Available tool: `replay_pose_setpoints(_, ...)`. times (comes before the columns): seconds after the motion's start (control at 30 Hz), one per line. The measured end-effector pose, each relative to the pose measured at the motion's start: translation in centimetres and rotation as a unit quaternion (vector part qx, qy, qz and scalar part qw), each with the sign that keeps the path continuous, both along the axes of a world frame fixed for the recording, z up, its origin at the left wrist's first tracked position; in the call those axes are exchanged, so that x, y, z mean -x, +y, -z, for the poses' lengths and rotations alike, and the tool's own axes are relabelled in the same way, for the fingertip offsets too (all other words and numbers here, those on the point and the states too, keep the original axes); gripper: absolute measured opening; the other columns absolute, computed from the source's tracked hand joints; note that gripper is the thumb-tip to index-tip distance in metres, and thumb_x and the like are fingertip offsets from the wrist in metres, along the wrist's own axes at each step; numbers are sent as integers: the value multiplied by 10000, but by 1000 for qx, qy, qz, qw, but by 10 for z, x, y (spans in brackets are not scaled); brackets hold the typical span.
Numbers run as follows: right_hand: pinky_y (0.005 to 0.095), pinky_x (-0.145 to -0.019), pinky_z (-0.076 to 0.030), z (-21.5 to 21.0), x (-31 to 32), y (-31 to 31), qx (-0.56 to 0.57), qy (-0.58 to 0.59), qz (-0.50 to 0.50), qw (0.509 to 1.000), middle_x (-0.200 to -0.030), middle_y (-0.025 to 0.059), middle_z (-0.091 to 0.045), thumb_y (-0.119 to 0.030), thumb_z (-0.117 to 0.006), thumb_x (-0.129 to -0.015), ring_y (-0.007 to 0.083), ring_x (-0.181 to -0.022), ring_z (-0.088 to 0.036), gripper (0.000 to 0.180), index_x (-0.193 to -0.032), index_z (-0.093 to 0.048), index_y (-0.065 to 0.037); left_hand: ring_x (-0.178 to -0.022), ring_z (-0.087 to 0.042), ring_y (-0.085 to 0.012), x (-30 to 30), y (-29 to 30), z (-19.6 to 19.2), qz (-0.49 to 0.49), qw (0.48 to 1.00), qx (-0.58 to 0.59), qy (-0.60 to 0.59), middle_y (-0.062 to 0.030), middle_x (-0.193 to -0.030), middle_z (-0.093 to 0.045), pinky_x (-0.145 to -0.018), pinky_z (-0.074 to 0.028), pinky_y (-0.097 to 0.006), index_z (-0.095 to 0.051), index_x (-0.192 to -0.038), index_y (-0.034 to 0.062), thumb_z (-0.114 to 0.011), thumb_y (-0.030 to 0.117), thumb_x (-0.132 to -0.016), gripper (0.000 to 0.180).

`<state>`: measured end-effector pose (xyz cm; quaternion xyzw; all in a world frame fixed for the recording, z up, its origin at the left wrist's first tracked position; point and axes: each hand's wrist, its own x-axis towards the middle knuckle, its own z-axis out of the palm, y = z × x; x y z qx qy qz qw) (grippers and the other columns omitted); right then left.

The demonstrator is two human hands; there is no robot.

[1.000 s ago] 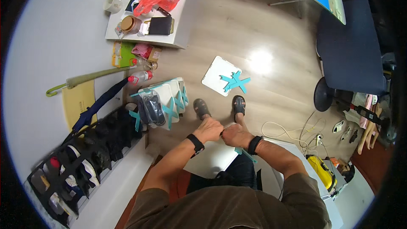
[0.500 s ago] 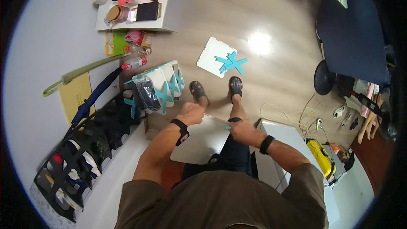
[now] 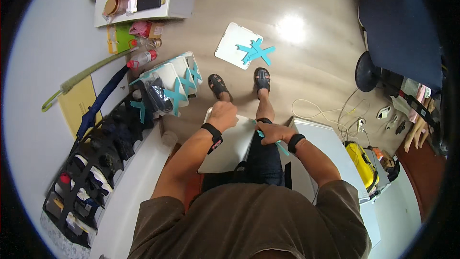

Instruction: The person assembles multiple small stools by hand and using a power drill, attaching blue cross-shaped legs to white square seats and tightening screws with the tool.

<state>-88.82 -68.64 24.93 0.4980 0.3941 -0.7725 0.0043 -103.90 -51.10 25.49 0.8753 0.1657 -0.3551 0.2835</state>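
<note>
A white flat panel [image 3: 232,141] with rounded corners lies over my lap. My left hand [image 3: 224,115] is closed in a fist at its far edge; what the fingers hold, if anything, is hidden. At the panel's right far corner, my right hand [image 3: 274,133] is closed around a teal plastic piece [image 3: 282,149], whose arms stick out on both sides of the fingers. Past my feet on the floor lies another white panel [image 3: 231,43], with several teal X-shaped plastic pieces [image 3: 258,52] overlapping its right side.
On the left stand white panels with teal X-shaped pieces [image 3: 175,95] and a black plastic-wrapped bundle [image 3: 157,95]. Beyond are bottles [image 3: 143,59], umbrellas [image 3: 103,101] and a shoe rack [image 3: 96,168]. At right are a white cabinet [image 3: 321,144], cables [image 3: 311,108] and a yellow case [image 3: 360,163].
My left fist has shifted right along the panel, so its left far corner shows. My right hand has turned, and more of the teal piece is visible. The view has tilted slightly.
</note>
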Motion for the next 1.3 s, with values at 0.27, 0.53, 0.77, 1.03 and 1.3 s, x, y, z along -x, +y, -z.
replay_pose_setpoints(0.27, 480, -719, -480, -22, 39, 9, -142, -171, -151, 963, -802, 221, -621, -157, -587, -701, 372, -819, -622, 371, -1055, -545, -52, -673, -670, -271, -7, -22, 18, 21, 999, -26, -39, -150, -670, -654, -627, -510, -366, -698, -677, 56, -664, 176, -613, 140)
replay_pose_setpoints(0.53, 478, -730, -473, -54, 29, 25, -187, -146, 97, 967, -890, 199, -604, -141, -597, -716, 398, -852, -600, 373, -1078, -526, -79, -732, -662, -334, 32, -9, 22, -113, 990, -10, 77, -193, -755, -661, -673, -507, -409, -698, -745, 18, -619, 233, -701, 233)
replay_pose_setpoints(0.77, 465, -755, -499, 102, -44, 33, -170, -361, 162, 902, -994, 217, -567, -135, -639, -716, 407, -900, -588, 650, -1316, -393, -112, -847, -628, -375, 79, 40, 41, -264, 944, -89, 180, -229, -858, -648, -774, -478, -454, -678, -839, 18, -528, 316, -813, 335)
replay_pose_setpoints(1.03, 476, -829, -493, 329, -61, 96, -197, -420, 60, 884, -1328, 286, -347, -96, -663, -679, 431, -1073, -513, 883, -1438, -218, -177, -667, -599, -311, 136, 14, 137, -500, 850, -141, 83, -145, -736, -641, -630, -448, -406, -623, -841, -16, -539, 289, -873, 318)
replay_pose_setpoints(1.3, 428, -945, -409, 384, -2, 27, -141, -276, 358, 881, -1345, 265, -388, -173, -598, -828, 344, -1129, -496, 701, -1423, -245, -63, -637, -438, -86, 140, -36, 216, -779, 627, -1, 8, 1, -678, -524, -569, -389, -288, -582, -777, -53, -552, 267, -898, 343)
